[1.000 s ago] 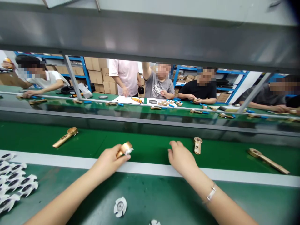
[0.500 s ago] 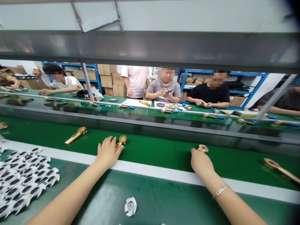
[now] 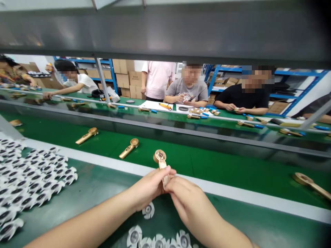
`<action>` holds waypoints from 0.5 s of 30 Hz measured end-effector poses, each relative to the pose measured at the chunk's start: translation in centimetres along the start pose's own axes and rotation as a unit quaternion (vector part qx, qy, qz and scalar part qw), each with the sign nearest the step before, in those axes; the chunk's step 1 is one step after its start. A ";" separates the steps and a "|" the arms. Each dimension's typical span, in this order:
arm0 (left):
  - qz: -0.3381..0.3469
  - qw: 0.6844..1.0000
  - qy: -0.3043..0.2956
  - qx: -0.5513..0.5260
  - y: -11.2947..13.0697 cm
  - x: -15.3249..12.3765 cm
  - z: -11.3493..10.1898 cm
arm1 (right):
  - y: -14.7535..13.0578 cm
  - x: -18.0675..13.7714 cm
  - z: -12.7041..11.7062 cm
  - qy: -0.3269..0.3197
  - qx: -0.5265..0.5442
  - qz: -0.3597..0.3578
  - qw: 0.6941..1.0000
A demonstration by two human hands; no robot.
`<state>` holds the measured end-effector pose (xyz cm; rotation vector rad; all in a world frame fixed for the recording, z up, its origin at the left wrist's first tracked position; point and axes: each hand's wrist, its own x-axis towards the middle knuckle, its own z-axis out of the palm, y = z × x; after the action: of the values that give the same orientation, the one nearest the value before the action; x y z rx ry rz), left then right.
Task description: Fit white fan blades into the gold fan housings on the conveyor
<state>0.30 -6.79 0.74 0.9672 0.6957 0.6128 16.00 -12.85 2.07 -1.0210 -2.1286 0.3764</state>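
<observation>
Both hands meet in front of me around one gold handheld-fan housing (image 3: pixel 162 164), its round head tilted up and away. My left hand (image 3: pixel 152 182) is closed on the handle, thumb along its top. My right hand (image 3: pixel 184 194) has its fingers closed around the handle's lower end, which they partly hide. Just below my hands lies a loose white fan blade wheel (image 3: pixel 148 210). Several more white blade wheels (image 3: pixel 159 243) lie at the bottom edge of the view. On the green belt (image 3: pixel 207 165) beyond, a similar gold housing (image 3: pixel 129 148) rests left of the held one.
Another gold housing (image 3: pixel 87 136) lies farther left on the belt, and one (image 3: pixel 307 181) at the right. Rows of white blade wheels (image 3: pixel 33 179) cover the left table. A metal beam (image 3: pixel 165 34) crosses overhead. Several co-workers (image 3: pixel 188 89) sit across the line.
My right hand has carried a housing left and towards me. My left hand has left the housing on the belt and now grips the carried one. The view has shifted.
</observation>
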 end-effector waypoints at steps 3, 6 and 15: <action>0.084 0.991 0.082 -0.069 -0.3 0.6 -0.4 | -0.6 -0.3 1.0 -0.015 0.022 -0.021 0.999; 0.157 0.975 0.150 -0.055 -0.2 2.0 -2.5 | 0.1 -0.4 1.8 -0.045 0.046 0.045 0.997; 0.194 0.964 0.177 -0.042 -0.5 3.8 -5.2 | -0.2 0.1 4.7 -0.129 0.043 0.171 0.976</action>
<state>-1.11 -1.52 -2.71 0.9308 0.7931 1.1733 12.43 -12.71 -1.03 -1.3509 -2.1354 0.7985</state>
